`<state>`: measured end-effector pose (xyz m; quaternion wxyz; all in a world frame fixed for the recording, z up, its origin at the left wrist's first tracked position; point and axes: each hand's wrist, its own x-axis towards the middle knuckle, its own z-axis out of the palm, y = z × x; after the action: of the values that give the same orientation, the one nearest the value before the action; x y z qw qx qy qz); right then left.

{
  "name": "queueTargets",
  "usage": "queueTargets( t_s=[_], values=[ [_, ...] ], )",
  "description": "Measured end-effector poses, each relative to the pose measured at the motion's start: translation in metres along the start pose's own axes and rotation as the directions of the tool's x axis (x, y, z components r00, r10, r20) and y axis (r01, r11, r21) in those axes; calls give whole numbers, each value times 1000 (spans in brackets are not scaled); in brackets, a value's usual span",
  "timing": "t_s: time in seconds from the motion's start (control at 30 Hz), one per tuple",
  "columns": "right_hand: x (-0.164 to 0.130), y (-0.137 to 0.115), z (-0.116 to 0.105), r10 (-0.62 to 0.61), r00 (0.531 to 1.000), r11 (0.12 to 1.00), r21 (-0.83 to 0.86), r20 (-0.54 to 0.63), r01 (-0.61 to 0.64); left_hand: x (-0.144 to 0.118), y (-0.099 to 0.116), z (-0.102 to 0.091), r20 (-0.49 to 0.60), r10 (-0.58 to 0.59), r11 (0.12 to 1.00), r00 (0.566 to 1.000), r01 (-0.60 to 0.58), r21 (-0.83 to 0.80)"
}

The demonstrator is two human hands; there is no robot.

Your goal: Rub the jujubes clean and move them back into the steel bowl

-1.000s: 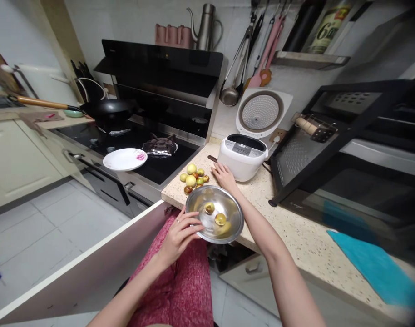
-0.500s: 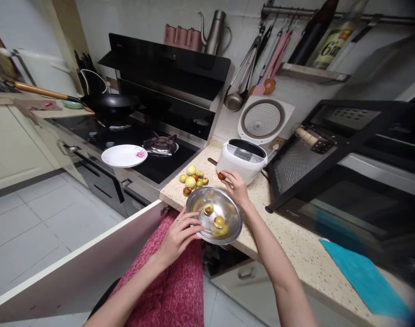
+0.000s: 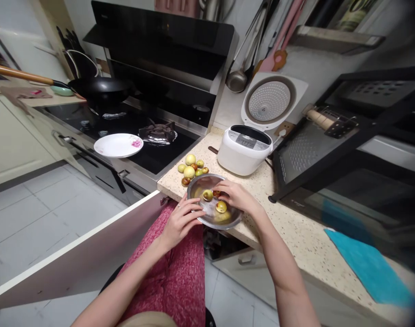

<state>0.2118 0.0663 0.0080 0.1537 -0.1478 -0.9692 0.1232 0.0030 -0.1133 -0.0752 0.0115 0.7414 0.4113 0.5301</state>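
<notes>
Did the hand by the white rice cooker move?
Yes. The right hand came away from the rice cooker, toward the person, and is now over the metal bowl, holding a small fruit.

Kitchen floor point(image 3: 33, 213) is laid in pale grey tiles; cream cabinet fronts point(image 3: 10, 145) stand at left. A speckled stone countertop point(image 3: 296, 236) runs along the right, adjoining a black gas hob point(image 3: 132, 136) beneath a black range hood point(image 3: 166, 41). The white wall point(image 3: 316, 72) behind carries a shelf point(image 3: 333, 38) and hanging utensils point(image 3: 262, 41); a black oven point(image 3: 357, 150) stands on the counter, door raised.
</notes>
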Motion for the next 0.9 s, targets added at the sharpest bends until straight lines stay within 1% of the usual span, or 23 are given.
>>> queueTargets(
  t_s=[0.1,0.17,0.2,0.27,0.3,0.33,0.4,0.47,0.6,0.7,0.77,0.9],
  values=[
    [0,-1,0,-2,999,1000,6,37,2,-1,-1,-5,12,23,1000,1000,-23,10],
    [0,0,1,-1,999,1000,6,37,1,-1,-5,-11,-33,-11,1000,999,12,23],
    [0,1,2,2,999,1000,4,33,-2,0,-8,-14,-75,-58,997,995,61,37],
    [0,2,4,4,1000,1000,-2,23,-4,4,-18,-19,-171,-172,979,970,187,76],
    [-1,2,5,3,1000,1000,-6,18,-3,7,-24,-21,-206,-224,964,953,247,96],
    [-1,3,6,1,1000,1000,-9,16,-1,10,-31,-22,-218,-256,950,942,287,124],
    [-1,3,6,-6,1000,1000,-8,19,6,17,-46,-22,-167,-291,935,942,317,160],
    [0,3,4,-9,1000,1000,12,24,8,23,-61,-18,-127,-331,923,935,349,160],
    [0,5,-3,-7,1000,995,100,27,4,33,-80,-9,-132,-361,914,923,378,145],
    [-1,7,-7,6,1000,987,163,-4,-5,37,-85,-6,-152,-361,915,920,381,132],
    [-1,9,-8,28,999,983,185,-21,-24,38,-85,-6,-169,-355,918,920,377,121],
    [-1,10,-7,59,998,980,189,-26,-53,38,-73,-10,-220,-340,928,914,364,79]
  ],
)
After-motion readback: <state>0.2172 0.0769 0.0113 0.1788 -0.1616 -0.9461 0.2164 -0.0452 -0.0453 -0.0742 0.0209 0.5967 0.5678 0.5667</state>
